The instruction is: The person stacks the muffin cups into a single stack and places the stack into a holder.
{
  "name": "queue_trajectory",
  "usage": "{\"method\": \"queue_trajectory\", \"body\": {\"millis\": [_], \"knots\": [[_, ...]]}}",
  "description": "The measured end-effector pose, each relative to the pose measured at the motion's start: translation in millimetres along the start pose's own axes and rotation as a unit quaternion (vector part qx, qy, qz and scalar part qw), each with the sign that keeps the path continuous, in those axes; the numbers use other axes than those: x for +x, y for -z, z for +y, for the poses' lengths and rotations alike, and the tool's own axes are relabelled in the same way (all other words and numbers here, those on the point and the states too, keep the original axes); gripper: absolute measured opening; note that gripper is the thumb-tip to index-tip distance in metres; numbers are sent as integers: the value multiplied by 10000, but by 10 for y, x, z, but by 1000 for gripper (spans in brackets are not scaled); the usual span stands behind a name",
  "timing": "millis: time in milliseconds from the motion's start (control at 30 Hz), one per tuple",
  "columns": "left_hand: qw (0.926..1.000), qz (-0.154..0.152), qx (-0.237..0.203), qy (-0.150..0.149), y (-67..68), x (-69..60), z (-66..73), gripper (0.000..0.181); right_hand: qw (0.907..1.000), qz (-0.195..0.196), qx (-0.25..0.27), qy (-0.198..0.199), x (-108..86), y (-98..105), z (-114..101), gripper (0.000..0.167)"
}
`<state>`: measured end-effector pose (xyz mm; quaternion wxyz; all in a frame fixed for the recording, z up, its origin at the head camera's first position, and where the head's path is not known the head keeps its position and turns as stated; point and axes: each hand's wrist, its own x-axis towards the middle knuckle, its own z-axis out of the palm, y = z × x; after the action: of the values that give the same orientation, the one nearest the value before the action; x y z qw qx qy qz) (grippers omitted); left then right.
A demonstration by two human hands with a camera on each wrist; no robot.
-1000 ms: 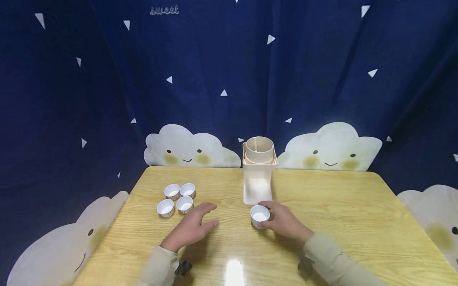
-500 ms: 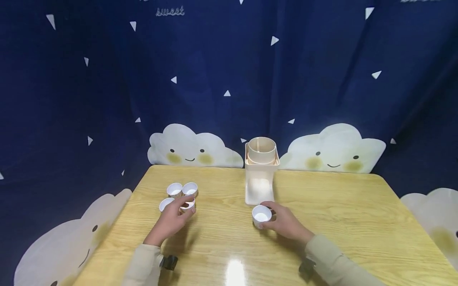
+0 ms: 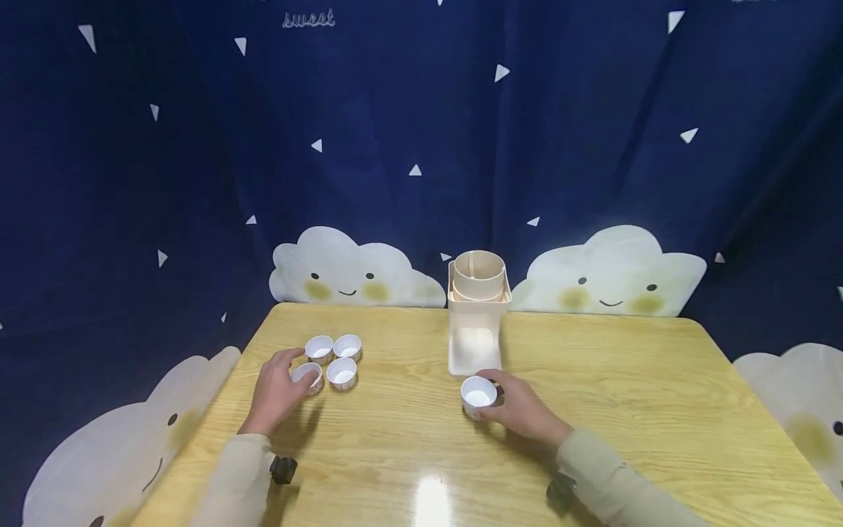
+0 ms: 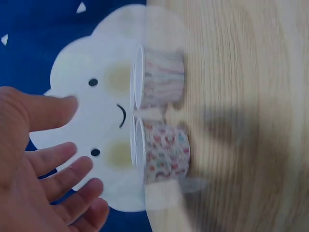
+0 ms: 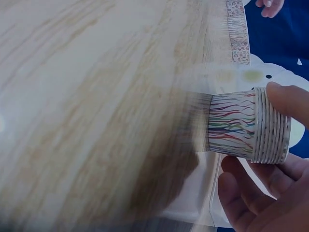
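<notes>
My right hand (image 3: 525, 411) grips a stack of nested paper baking cups (image 3: 478, 394) between thumb and fingers. In the right wrist view several rims show on the stack (image 5: 236, 125), and its outermost cup has colourful wavy lines. My left hand (image 3: 274, 391) hovers at the front-left paper cup (image 3: 309, 377), thumb and fingers spread apart around it. Beside that one stands the front-right cup (image 3: 342, 373); behind them are two more, the back-left cup (image 3: 319, 349) and the back-right cup (image 3: 347, 347). Seen from the left wrist, one cup has small prints (image 4: 166, 151), another has stripes (image 4: 165, 77).
A beige plastic dispenser-like stand (image 3: 476, 351) with a round open top stands at the table's back, just behind the right hand's stack. The wooden table (image 3: 626, 395) reaches a dark blue curtain (image 3: 369, 110) with cloud prints.
The left hand has moved left, passing over the front-right cup to the front-left one. The right hand keeps hold of the stack in the same place.
</notes>
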<state>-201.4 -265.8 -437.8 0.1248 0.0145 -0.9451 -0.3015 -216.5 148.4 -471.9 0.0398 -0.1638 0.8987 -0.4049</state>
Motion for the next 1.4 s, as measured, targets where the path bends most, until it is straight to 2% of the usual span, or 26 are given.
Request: {"method": "queue_trajectory", "body": {"millis": [267, 433, 600, 700, 933, 1100, 1267, 1400], "knots": [[9969, -680, 302, 259, -8, 67, -134, 69, 9996, -29, 263, -131, -11, -6, 29, 62], [9946, -904, 339, 393, -38, 71, -207, 78, 9994, -23, 353, -71, 6, -41, -2, 61], [9938, -931, 360, 495, -69, 45, -286, 81, 9985, -90, 527, -121, 28, -57, -31, 63], [9950, -871, 312, 375, -95, 58, -303, 80, 9975, -97, 670, -190, 41, -60, -4, 63], [9974, -617, 366, 57, -137, 75, -329, 64, 9953, -230, 934, -120, 65, -73, 74, 60], [9971, -681, 303, 131, -157, 39, -373, 66, 9953, -272, 909, -166, 85, -92, 93, 60], [9970, -656, 397, 120, -179, 94, -353, 55, 9957, -207, 892, -167, 76, -80, 95, 60], [9963, -701, 461, 191, -185, 116, -345, 59, 9961, -190, 827, -225, 70, -70, 73, 60]]}}
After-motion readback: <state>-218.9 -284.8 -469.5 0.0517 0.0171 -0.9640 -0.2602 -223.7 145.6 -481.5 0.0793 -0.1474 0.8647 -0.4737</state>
